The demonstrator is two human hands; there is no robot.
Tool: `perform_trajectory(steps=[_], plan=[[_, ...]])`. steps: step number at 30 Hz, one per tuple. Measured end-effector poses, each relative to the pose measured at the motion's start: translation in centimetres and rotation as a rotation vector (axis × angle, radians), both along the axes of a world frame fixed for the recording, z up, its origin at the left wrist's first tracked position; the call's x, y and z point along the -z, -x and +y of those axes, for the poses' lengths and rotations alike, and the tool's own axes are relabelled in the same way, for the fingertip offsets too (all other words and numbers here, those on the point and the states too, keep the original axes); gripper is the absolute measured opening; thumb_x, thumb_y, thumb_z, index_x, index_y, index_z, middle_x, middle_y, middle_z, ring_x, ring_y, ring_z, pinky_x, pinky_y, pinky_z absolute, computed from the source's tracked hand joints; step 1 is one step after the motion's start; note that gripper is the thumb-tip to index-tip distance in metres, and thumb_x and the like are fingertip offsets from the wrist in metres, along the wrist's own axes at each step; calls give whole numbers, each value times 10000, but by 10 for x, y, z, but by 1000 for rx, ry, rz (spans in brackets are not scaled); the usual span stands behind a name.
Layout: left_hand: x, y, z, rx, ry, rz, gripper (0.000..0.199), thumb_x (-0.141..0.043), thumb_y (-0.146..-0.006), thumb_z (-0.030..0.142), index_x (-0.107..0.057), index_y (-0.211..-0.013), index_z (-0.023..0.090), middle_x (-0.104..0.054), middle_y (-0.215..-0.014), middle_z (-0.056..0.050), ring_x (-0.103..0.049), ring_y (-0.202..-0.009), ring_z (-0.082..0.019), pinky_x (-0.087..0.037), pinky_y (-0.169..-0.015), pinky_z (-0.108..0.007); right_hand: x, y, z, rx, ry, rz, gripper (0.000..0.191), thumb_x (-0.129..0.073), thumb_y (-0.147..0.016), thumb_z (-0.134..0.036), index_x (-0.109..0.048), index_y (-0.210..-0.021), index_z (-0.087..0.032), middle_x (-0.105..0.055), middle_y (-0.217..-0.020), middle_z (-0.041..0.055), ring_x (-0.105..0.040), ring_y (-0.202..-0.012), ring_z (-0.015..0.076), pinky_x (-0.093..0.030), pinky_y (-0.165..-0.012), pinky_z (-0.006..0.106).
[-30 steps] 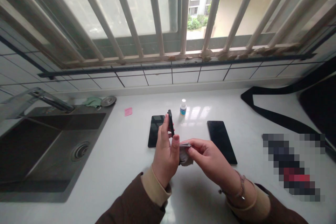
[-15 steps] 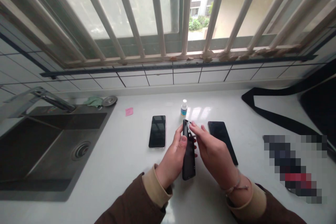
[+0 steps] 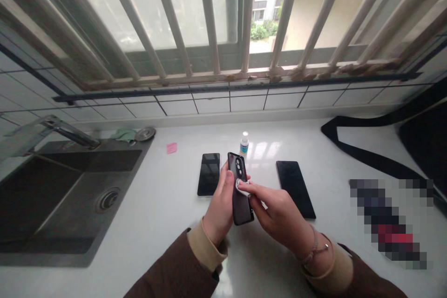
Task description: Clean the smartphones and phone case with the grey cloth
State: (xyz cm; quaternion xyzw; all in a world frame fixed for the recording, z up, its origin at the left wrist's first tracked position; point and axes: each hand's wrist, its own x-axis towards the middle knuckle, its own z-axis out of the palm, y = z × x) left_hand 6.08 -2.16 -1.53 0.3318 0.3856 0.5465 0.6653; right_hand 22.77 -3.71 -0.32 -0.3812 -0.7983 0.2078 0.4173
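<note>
Two dark devices (image 3: 208,174), one bottle (image 3: 244,144), one phone case (image 3: 241,213): the left hand (image 3: 219,205) grips the case, the right hand (image 3: 281,212) pinches one pale cloth (image 3: 243,188) against its surface.

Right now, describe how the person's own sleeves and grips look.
The sleeves are dark brown, ending in tan cuffs. Left grip and right grip are ungloved; a thin, braided-looking bracelet sits between the right one and its cuff.

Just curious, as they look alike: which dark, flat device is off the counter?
The middle device, held in the left hand, with the right hand holding a pale cloth against it. The left device and right device lie on the counter.
</note>
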Motion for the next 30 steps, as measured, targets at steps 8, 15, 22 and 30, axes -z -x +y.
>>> perform_trajectory(steps=[8,15,22,30], plan=[[-7,-1,5,-60,96,-83,608,-644,-985,619,-534,-1452,246,-755,-1073,-97,-732,-904,-224,-597,-810,-359,-9,1,-8,-24,61,84,283,-580,-969,-128,-739,-1174,-241,-833,-1043,38,-812,-910,200,-653,-827,328],[-8,-4,5,-34,-4,-70,466,-595,-1038,556,-583,-1374,233,-771,-1121,-74,-750,-951,-203,-578,-904,-343,-10,-6,2,279,296,200,218,-543,-1032,-237,-751,-1097,-241,-810,-1050,40,-764,-899,191,-598,-802,305],[-5,-6,6,-16,82,-105,573,-556,-1024,642,-642,-1350,179,-783,-1210,-127,-748,-1131,-276,-572,-1014,-429,-1,-4,9,180,391,213,209,-554,-1031,-291,-757,-1056,-248,-763,-1134,70,-712,-1104,236,-569,-965,385],[-2,-11,5,33,108,-143,570,-512,-1052,618,-662,-1379,176,-786,-1249,-122,-736,-1194,-290,-562,-1080,-459,9,-6,11,194,566,280,224,-572,-1010,-338,-754,-1059,-218,-775,-1117,70,-680,-804,166,-543,-689,282]])
